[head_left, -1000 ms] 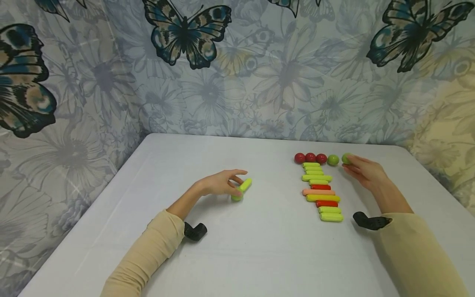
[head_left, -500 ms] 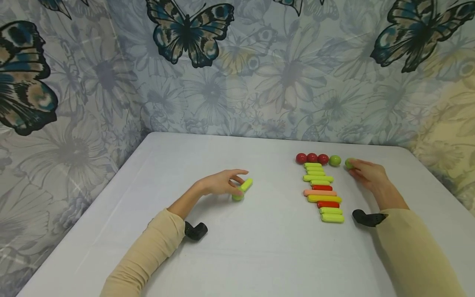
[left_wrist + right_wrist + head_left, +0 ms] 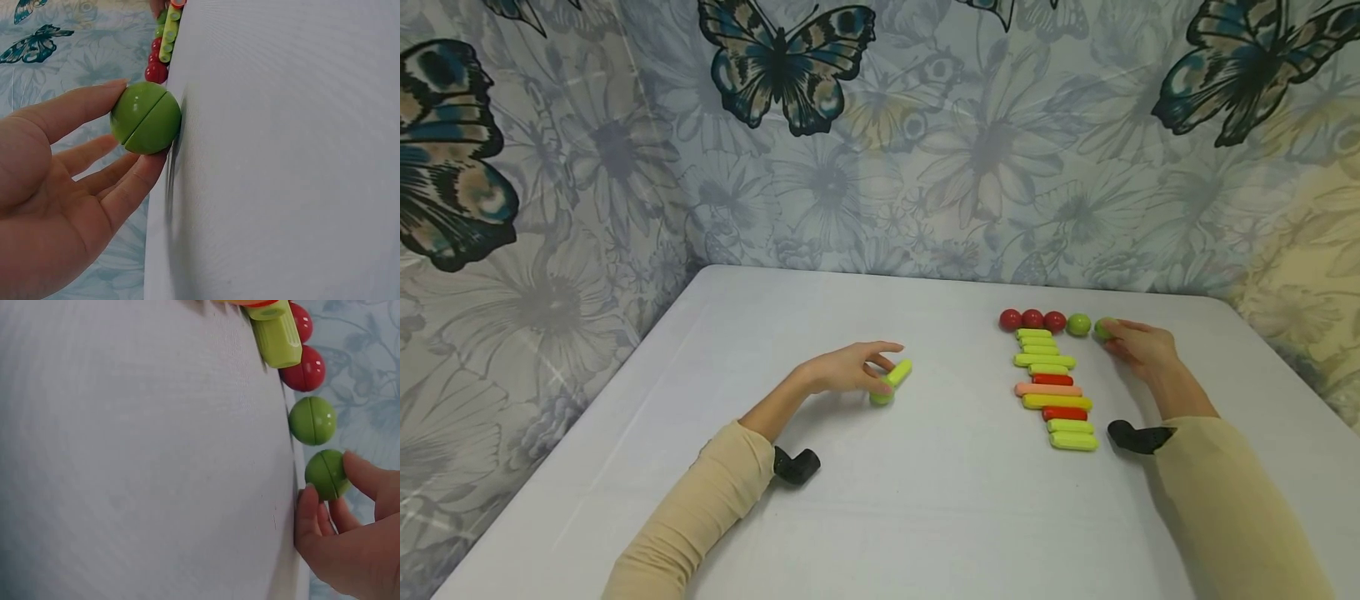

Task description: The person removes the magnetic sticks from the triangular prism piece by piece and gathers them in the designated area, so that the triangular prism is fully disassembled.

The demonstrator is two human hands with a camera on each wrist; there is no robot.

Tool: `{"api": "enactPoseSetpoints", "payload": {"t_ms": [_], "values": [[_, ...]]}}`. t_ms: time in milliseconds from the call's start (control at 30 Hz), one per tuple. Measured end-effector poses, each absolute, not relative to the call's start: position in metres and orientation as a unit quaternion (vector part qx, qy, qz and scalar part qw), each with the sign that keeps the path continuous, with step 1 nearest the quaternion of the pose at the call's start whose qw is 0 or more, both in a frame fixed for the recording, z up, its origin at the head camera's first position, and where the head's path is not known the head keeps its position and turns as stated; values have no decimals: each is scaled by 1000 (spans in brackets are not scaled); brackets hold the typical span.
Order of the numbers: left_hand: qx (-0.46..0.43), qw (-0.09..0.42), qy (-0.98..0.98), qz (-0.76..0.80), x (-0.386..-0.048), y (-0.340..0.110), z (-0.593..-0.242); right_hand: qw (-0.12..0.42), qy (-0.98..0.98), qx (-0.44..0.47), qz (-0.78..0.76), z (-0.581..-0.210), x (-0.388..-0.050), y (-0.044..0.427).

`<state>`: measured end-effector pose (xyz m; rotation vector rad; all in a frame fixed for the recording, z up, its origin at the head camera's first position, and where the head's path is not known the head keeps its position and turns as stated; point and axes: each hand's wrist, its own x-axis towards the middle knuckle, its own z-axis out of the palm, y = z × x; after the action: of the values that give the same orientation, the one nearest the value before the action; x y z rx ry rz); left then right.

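Observation:
In the head view my left hand (image 3: 848,369) holds a green ball (image 3: 882,398) low over the left-middle of the table. The left wrist view shows this seamed ball (image 3: 146,119) pinched between thumb and fingertips. Just beyond it in the head view is a light green stick (image 3: 900,372); whether they touch, I cannot tell. At the far right my right hand (image 3: 1146,348) pinches another green ball (image 3: 327,474) by its sides. A small gap parts it from a second green ball (image 3: 312,420), which ends a row with three red balls (image 3: 1032,319).
Below the ball row lies a column of sticks: light green (image 3: 1045,361), red (image 3: 1052,380), peach (image 3: 1048,390) and yellow (image 3: 1057,402). All rest on a white table (image 3: 850,517) with patterned wall covering (image 3: 820,200) behind. Black devices (image 3: 796,467) jut from both sleeves.
The right hand has shifted slightly nearer and to the left, bringing its ball a little closer to the row. My left hand keeps its hold almost unmoved. The head view has shifted slightly.

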<state>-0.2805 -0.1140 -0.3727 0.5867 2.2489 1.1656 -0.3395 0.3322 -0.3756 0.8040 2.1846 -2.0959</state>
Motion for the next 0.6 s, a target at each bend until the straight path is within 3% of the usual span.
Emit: {"api": "enactPoseSetpoints", "payload": {"t_ms": [600], "values": [[215, 265, 836, 430, -282, -114, -375, 20, 801, 238, -549, -378, -342, 331]]}}
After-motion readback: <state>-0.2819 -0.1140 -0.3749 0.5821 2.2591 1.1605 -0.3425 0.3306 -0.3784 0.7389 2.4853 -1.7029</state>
